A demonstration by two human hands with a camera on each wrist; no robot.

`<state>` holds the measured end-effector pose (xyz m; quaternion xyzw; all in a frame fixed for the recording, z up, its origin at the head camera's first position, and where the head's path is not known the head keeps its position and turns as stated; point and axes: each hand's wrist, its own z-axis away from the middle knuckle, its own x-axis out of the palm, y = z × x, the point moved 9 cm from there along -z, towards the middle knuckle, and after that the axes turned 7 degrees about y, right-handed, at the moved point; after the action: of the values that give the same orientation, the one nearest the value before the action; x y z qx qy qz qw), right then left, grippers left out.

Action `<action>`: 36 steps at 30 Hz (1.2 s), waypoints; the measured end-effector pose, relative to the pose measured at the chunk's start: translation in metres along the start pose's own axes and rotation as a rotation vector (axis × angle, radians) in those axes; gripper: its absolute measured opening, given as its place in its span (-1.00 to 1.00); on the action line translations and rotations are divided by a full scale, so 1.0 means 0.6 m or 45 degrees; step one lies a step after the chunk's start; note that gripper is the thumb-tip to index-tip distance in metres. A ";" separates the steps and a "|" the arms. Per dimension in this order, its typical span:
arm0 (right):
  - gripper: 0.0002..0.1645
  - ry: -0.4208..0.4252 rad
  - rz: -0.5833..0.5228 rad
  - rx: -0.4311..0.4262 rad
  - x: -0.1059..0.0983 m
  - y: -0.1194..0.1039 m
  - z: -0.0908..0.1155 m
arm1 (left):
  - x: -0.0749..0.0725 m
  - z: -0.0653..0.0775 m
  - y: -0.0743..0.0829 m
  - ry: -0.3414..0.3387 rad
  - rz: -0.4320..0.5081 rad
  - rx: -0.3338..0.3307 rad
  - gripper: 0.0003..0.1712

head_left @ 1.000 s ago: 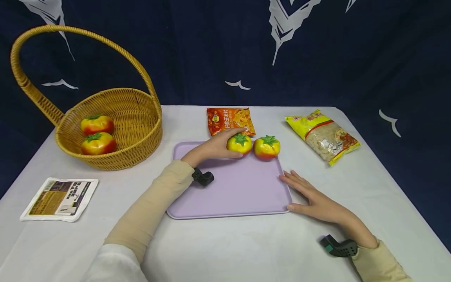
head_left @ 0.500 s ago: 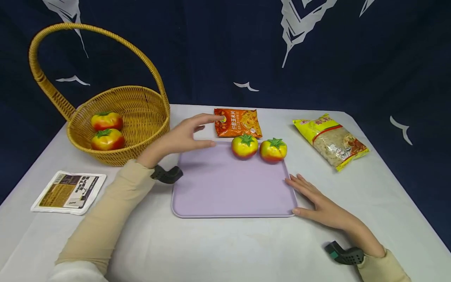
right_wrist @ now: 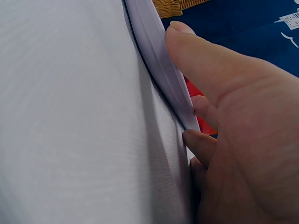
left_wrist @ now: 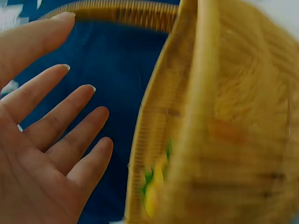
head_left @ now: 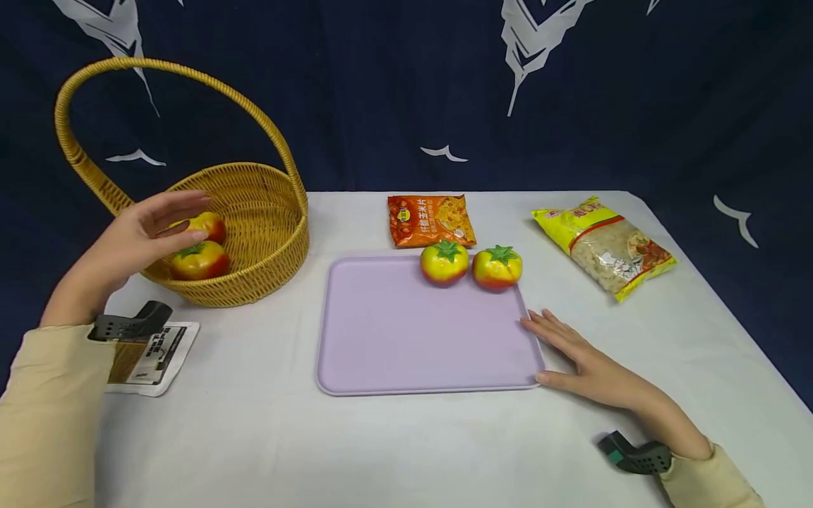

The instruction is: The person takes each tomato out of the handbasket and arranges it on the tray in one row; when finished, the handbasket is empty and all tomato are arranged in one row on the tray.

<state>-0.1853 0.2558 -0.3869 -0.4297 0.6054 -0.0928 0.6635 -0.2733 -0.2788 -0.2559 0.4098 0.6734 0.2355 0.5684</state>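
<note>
My left hand (head_left: 142, 226), fingers spread and holding nothing, hovers over the left rim of the wicker basket (head_left: 269, 240). In the left wrist view, the palm and fingers (left_wrist: 79, 121) appear beside the basket wall (left_wrist: 252, 107). Two red-and-yellow tomatoes sit in the basket; the near tomato (head_left: 200, 262) shows well, while fingers partly cover the far tomato (head_left: 212, 224). My right hand (head_left: 587, 363) rests at the right edge of the lilac tray (head_left: 425, 339), thumb and fingertips touching its rim. At the tray's back right are a tomato (head_left: 444, 264) and another tomato (head_left: 497, 269), side by side.
An orange snack packet (head_left: 432, 220) lies behind the tray. A yellow-ended clear bag (head_left: 606, 247) is at the back right. Under the left wrist lies a white flat pouch (head_left: 155, 360), partly hidden. The basket's tall handle (head_left: 190, 74) arches up before a dark blue curtain (head_left: 381, 92).
My left hand has let go of the tomato on the tray and swung left, empty, to the basket. The right hand stays at the tray's edge.
</note>
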 end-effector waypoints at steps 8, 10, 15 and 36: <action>-0.13 -0.017 -0.011 0.037 0.002 0.007 0.004 | -0.026 0.011 -0.081 0.051 0.016 -0.198 -0.37; -0.13 -0.014 -0.012 0.036 0.003 0.007 0.004 | -0.024 0.009 -0.087 0.053 -0.004 -0.192 -0.38; -0.12 -0.005 -0.007 0.031 0.002 0.007 0.004 | -0.017 0.001 -0.087 0.009 -0.081 -0.150 -0.38; -0.10 -0.016 -0.002 0.039 0.001 0.006 0.002 | 0.018 -0.012 -0.102 -0.394 -0.315 -0.242 -0.39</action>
<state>-0.1857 0.2580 -0.3900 -0.4204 0.5994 -0.1001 0.6738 -0.2980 -0.3029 -0.3083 0.3000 0.5980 0.1608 0.7256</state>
